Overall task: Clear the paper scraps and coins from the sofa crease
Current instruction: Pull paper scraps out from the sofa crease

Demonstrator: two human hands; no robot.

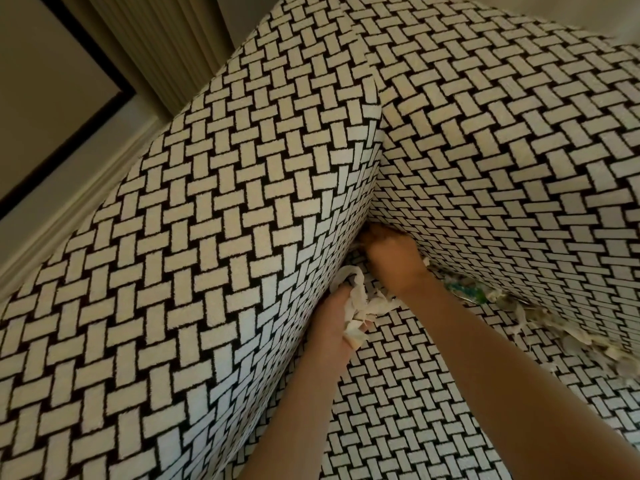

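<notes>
The left hand (332,322) is clenched around a crumpled wad of white paper scraps (356,308), with the fingers curled into the paper and loose ends sticking out above and below the fist. This hand lies against the side panel (207,237) of the sofa, just above the seat cushion (398,393). The right hand (391,261) sits just beyond it, pushed knuckles-up into the sofa crease (367,216) at the corner where side panel, back panel (502,150) and seat meet. Its fingertips are buried in the fabric, so its grip cannot be determined. Both forearms enter from the lower edge of the view, and the right one crosses the seat at an angle. More torn scraps (554,327) lie wedged along the crease between the seat and the back panel, running off to the right of the right wrist. A small green-and-blue piece (467,292) sits among them, too blurred to identify. No coin can be made out. All the upholstery has a black-and-cream basketweave pattern. Behind the sofa at upper left are a pleated curtain (166,46) and a dark-edged frame (86,81).
</notes>
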